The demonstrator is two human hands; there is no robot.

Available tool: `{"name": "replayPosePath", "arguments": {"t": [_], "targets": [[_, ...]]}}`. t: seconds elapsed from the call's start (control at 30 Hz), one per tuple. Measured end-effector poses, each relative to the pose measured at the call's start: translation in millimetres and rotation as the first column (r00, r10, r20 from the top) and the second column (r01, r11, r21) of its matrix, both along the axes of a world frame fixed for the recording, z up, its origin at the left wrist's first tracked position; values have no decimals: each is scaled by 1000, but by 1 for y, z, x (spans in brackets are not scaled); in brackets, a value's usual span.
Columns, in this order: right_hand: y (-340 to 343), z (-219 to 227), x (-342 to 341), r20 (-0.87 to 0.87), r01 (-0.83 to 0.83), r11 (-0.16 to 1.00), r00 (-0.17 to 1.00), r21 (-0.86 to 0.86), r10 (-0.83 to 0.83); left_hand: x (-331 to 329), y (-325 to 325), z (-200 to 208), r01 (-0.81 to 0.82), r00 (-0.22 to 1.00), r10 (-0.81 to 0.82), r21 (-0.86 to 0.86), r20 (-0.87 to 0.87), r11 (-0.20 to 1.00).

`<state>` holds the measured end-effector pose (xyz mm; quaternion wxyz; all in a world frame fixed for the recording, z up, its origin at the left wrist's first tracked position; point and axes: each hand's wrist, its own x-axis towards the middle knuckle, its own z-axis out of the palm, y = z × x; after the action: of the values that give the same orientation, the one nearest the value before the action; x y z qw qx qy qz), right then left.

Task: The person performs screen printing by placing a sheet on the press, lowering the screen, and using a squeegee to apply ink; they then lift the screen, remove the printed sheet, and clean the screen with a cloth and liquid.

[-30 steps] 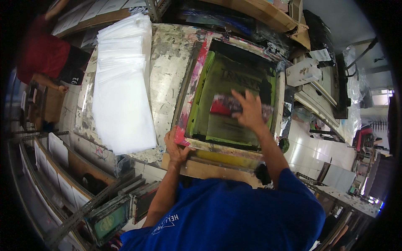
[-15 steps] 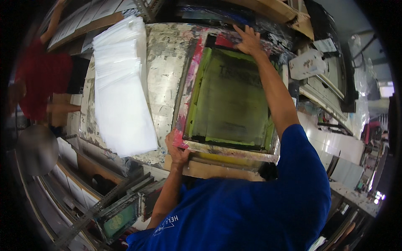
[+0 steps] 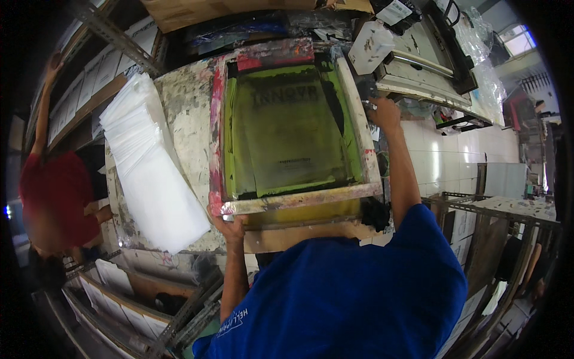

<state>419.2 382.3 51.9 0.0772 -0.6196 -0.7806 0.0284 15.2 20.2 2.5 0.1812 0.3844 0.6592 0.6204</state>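
Observation:
A silk-screen frame [image 3: 299, 200] with a green-edged mesh [image 3: 281, 134] lies on the worktable, its rim stained pink and white. My left hand [image 3: 228, 226] holds its near left corner, fingers curled under the edge. Off the frame's right side, my right hand [image 3: 385, 113] reaches to small dark items at the table's edge. Its fingers are bent around something too small to make out. Left of the frame rests a fanned stack of white sheets or bags [image 3: 158, 185]. Beneath the near rim shows a yellow surface [image 3: 299, 214].
A co-worker in a red shirt [image 3: 57, 185] is at the left, one arm raised to a shelf. A stained white container [image 3: 371, 48] stands at the far right, by a metal-edged bench [image 3: 418, 78]. A black cloth [image 3: 374, 214] lies near the frame's near right corner.
My right hand has left the frame's far edge and come to the right side of the table. My left hand stays at the near left corner. The view has turned right.

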Motion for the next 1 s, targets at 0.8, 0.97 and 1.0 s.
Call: {"name": "replayPosePath", "arguments": {"t": [0.8,0.97,1.0], "targets": [[-183,-80,-108,-730,-274,719,-81,-638,-679,-2,34,116,-30,999,30,19,11,999],[-198,-69,-208,-844,-371,759,276,-535,-460,-3,32,111,-43,999,44,16,-16,999],[-197,-64,-213,-851,-381,778,384,-499,-358,-4,32,111,-41,999,41,12,-25,999]]}}
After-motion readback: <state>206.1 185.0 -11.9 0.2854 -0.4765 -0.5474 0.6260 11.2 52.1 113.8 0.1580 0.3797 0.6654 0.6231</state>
